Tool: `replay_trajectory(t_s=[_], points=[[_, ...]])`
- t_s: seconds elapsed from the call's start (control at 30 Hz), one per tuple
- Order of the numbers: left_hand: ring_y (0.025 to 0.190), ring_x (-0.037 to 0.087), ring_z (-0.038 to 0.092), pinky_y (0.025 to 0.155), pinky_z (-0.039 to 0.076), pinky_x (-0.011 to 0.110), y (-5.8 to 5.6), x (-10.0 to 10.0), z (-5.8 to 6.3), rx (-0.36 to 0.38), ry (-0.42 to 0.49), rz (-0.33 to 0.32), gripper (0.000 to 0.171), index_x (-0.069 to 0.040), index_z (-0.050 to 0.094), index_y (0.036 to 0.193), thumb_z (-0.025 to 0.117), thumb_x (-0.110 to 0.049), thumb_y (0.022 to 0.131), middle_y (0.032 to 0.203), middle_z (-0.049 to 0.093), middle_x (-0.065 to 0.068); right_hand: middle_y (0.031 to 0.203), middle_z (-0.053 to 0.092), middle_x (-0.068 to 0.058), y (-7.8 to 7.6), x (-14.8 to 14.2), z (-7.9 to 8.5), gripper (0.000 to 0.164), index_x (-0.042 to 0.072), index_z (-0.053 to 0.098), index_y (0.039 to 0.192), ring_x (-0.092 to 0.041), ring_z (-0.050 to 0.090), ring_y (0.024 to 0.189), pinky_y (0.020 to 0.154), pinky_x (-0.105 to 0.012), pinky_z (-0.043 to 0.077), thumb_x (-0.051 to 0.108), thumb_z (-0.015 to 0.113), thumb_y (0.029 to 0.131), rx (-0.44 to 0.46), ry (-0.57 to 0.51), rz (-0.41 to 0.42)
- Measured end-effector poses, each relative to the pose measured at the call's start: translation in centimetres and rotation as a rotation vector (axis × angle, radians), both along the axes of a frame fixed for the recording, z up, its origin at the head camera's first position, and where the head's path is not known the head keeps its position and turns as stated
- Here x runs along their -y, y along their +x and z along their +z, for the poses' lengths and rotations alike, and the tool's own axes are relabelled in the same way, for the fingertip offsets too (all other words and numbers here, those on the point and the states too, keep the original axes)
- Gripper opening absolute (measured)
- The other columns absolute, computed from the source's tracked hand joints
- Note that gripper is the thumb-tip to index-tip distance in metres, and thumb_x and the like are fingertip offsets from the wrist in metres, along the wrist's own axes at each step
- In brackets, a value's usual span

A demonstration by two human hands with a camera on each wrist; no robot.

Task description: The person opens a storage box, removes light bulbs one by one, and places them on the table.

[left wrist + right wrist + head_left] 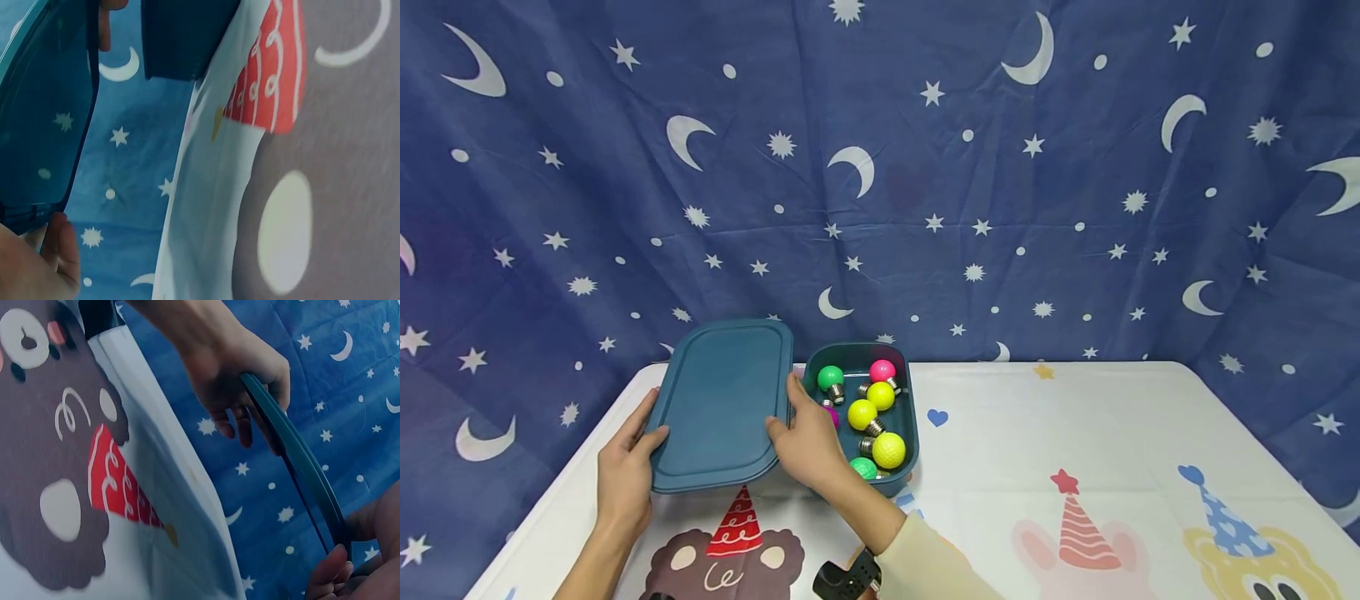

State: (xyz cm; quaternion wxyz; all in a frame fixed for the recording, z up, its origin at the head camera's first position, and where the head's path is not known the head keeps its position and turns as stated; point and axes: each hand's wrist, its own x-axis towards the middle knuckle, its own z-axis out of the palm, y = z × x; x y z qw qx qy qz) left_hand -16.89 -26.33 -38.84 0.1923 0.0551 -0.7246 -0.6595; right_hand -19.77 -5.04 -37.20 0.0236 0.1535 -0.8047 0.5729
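Note:
A dark teal lid (722, 404), rectangular with rounded corners, is held up off the table and tilted. My left hand (625, 475) grips its left edge, thumb on the upper face. On the opposite edge my right hand (808, 437) pinches it between thumb and fingers. In the right wrist view the lid (300, 462) appears edge-on between both hands. Just right of it stands a matching box (913, 425) without a cover. Inside lie several bulb-shaped pieces with silvery screw bases: yellow bulbs (889, 450), a pink bulb (882, 371), green bulbs (831, 377) and a purple bulb (831, 414), partly hidden by my right hand.
A white tablecloth (985, 433) printed with cartoon animals in party hats covers the table. Behind the table hangs a blue curtain (910, 275) with moons and stars. A black strap device (850, 575) sits on my right wrist.

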Motion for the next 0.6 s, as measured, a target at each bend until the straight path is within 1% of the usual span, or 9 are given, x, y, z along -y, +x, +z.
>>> replay_trajectory(t_s=[0.03, 0.07, 0.1, 0.17, 0.27, 0.43, 0.53, 0.6], points=[[0.141, 0.015, 0.021, 0.107, 0.022, 0.015, 0.0, 0.3, 0.0, -0.009, 0.023, -0.001, 0.051, -0.011, 0.034, 0.149, 0.045, -0.005, 0.1, 0.155, 0.027, 0.005, 0.144, 0.043, -0.016, 0.1, 0.4, 0.0, 0.062, -0.002, 0.032, 0.147, -0.02, 0.054, 0.119, 0.1, -0.031, 0.041, 0.012, 0.059, 0.093, 0.0, -0.001, -0.004], [0.141, 0.014, 0.02, 0.107, 0.021, 0.015, 0.1, 0.5, -0.1, -0.021, 0.044, -0.006, 0.05, -0.01, 0.034, 0.148, 0.045, -0.004, 0.1, 0.154, 0.027, 0.005, 0.151, 0.032, -0.014, 0.2, 0.7, 0.0, 0.062, -0.002, 0.032, 0.146, -0.022, 0.041, 0.132, 0.108, -0.035, 0.032, 0.011, 0.059, 0.092, 0.0, -0.004, -0.007], [0.141, 0.014, 0.02, 0.108, 0.021, 0.016, 0.1, 0.8, -0.1, -0.035, 0.061, -0.015, 0.05, -0.008, 0.034, 0.148, 0.045, -0.004, 0.099, 0.154, 0.027, 0.004, 0.151, 0.032, -0.013, 0.3, 1.0, 0.0, 0.062, -0.002, 0.032, 0.147, -0.023, 0.028, 0.138, 0.11, -0.039, 0.025, 0.011, 0.059, 0.092, 0.007, -0.006, -0.009], [0.141, 0.013, 0.02, 0.108, 0.02, 0.016, 0.2, 1.4, -0.2, -0.054, 0.098, -0.03, 0.05, -0.007, 0.035, 0.147, 0.047, -0.003, 0.099, 0.154, 0.028, 0.004, 0.152, 0.031, -0.011, 0.4, 1.5, 0.0, 0.063, -0.002, 0.032, 0.147, -0.022, 0.027, 0.139, 0.111, -0.038, 0.024, 0.01, 0.06, 0.092, 0.021, -0.014, -0.013], [0.141, 0.011, 0.02, 0.108, 0.019, 0.015, 0.3, 2.2, -0.4, -0.065, 0.118, -0.045, 0.05, -0.005, 0.035, 0.147, 0.047, -0.004, 0.099, 0.154, 0.029, 0.002, 0.152, 0.03, -0.011, 0.8, 2.3, -0.2, 0.063, -0.001, 0.031, 0.147, -0.023, 0.026, 0.139, 0.111, -0.039, 0.024, 0.009, 0.06, 0.092, 0.039, -0.03, -0.006], [0.141, 0.011, 0.019, 0.107, 0.02, 0.014, 0.3, 3.4, -1.1, -0.039, 0.145, -0.067, 0.051, -0.004, 0.033, 0.147, 0.048, -0.005, 0.099, 0.153, 0.03, 0.0, 0.155, 0.024, -0.01, 1.4, 3.4, -0.3, 0.065, -0.001, 0.027, 0.149, -0.022, 0.021, 0.141, 0.112, -0.037, 0.022, 0.011, 0.058, 0.093, 0.079, -0.044, 0.003], [0.141, 0.01, 0.019, 0.106, 0.022, 0.013, 0.2, 4.0, -1.4, -0.022, 0.171, -0.075, 0.05, -0.006, 0.035, 0.147, 0.049, -0.005, 0.099, 0.151, 0.033, -0.003, 0.157, 0.02, -0.009, 1.7, 4.0, -0.3, 0.067, -0.001, 0.024, 0.15, -0.02, 0.018, 0.142, 0.112, -0.036, 0.021, 0.011, 0.058, 0.093, 0.084, -0.048, 0.002], [0.14, 0.009, 0.02, 0.105, 0.023, 0.013, 0.2, 4.3, -1.4, -0.017, 0.189, -0.076, 0.05, -0.009, 0.038, 0.146, 0.051, -0.005, 0.098, 0.149, 0.036, -0.005, 0.157, 0.019, -0.008, 1.8, 4.3, -0.3, 0.068, -0.001, 0.024, 0.15, -0.02, 0.018, 0.142, 0.112, -0.036, 0.021, 0.01, 0.058, 0.092, 0.082, -0.045, -0.002]])
